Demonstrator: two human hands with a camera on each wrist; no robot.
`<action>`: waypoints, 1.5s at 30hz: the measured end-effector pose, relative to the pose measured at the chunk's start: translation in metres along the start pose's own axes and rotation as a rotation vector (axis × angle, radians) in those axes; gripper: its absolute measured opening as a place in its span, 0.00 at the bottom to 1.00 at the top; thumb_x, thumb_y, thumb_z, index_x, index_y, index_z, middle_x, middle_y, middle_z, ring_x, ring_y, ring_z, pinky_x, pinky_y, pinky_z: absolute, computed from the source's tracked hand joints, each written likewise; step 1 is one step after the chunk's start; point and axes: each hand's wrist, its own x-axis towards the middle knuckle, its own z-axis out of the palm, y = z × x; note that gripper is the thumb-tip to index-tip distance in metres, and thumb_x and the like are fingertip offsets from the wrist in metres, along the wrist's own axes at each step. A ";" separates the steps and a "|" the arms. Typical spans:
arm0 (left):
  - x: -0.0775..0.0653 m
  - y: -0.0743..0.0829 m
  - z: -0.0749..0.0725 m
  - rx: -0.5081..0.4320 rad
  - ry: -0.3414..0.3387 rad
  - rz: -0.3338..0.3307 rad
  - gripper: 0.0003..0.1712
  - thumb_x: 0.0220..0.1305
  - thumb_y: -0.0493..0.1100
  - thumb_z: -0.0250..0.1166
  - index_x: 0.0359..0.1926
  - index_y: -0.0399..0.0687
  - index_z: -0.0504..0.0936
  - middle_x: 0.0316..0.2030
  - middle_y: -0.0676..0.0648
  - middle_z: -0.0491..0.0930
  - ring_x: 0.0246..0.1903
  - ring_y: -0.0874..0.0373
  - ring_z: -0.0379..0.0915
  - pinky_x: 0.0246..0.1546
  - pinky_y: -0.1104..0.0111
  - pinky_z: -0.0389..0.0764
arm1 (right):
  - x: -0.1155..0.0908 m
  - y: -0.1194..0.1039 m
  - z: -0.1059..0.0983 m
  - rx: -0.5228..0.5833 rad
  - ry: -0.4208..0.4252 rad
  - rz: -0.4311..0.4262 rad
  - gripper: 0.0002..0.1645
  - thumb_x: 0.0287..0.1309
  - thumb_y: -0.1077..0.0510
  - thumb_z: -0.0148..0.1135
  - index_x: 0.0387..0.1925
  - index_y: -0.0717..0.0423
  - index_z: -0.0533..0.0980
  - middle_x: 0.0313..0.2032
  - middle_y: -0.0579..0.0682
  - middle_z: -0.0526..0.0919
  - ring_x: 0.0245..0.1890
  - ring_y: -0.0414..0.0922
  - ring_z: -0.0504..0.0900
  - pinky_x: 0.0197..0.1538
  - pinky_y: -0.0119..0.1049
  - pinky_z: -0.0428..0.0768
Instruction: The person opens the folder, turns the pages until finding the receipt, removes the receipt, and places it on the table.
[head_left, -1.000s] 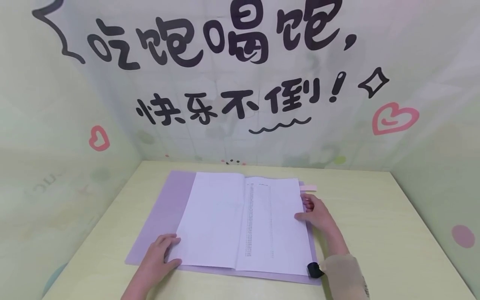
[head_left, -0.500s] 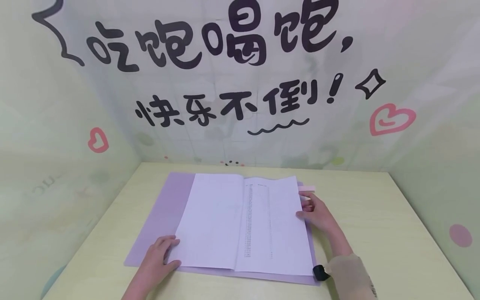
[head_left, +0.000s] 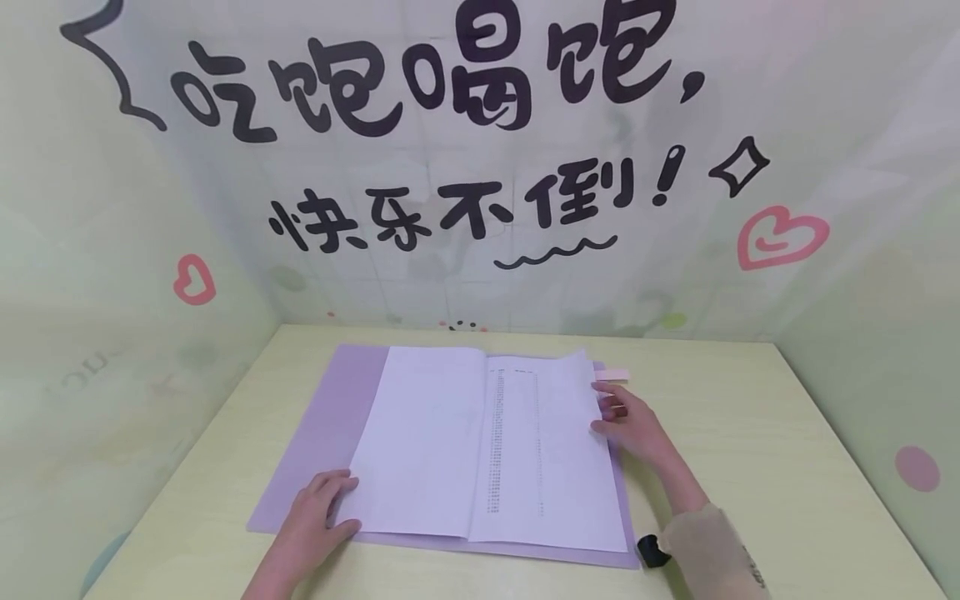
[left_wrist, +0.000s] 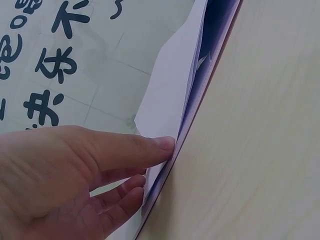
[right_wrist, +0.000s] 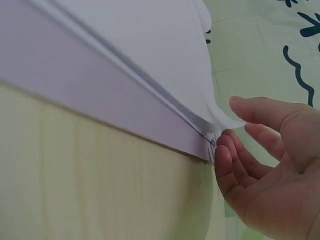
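An open booklet of white sheets (head_left: 420, 442) lies in a light purple cover (head_left: 318, 446) on the table. Its right page (head_left: 555, 467) bears columns of small print; the left one looks blank. My left hand (head_left: 311, 517) rests at the lower left corner, its thumb on the page's bottom edge in the left wrist view. At the right edge my right hand (head_left: 630, 425) has the page's edge between thumb and fingers; the right wrist view shows the lifted page edge (right_wrist: 227, 120) curling there. The page's upper right corner stands up.
A pale pink tab (head_left: 613, 375) sticks out beyond the cover's upper right side. The light wooden table (head_left: 757, 467) meets a printed backdrop (head_left: 420, 283) at the back and sides. A black object (head_left: 652, 550) sits at my right sleeve (head_left: 708, 550).
The upper right corner of the right page has bent upward and inward. My right forearm has shifted slightly right, its hand staying at the page edge. The left hand stays put.
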 end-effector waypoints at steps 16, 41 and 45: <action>0.000 -0.003 0.000 0.002 0.034 0.032 0.30 0.51 0.38 0.74 0.56 0.34 0.78 0.61 0.36 0.74 0.60 0.34 0.69 0.63 0.41 0.70 | 0.004 -0.002 -0.010 -0.026 0.017 -0.117 0.36 0.56 0.71 0.63 0.66 0.61 0.66 0.48 0.66 0.79 0.34 0.42 0.78 0.36 0.26 0.78; -0.001 -0.001 0.003 -0.021 0.021 0.021 0.30 0.52 0.36 0.73 0.57 0.35 0.77 0.62 0.33 0.72 0.61 0.32 0.67 0.64 0.40 0.69 | 0.006 -0.019 -0.026 -0.110 -0.038 -0.090 0.26 0.58 0.66 0.65 0.60 0.60 0.75 0.53 0.62 0.80 0.35 0.45 0.77 0.32 0.27 0.76; -0.001 -0.002 0.003 -0.021 0.036 0.025 0.29 0.52 0.35 0.73 0.57 0.35 0.77 0.61 0.33 0.73 0.61 0.32 0.68 0.63 0.40 0.69 | 0.007 -0.019 -0.029 -0.105 -0.042 -0.094 0.26 0.57 0.65 0.65 0.59 0.60 0.75 0.45 0.61 0.81 0.36 0.45 0.77 0.32 0.28 0.76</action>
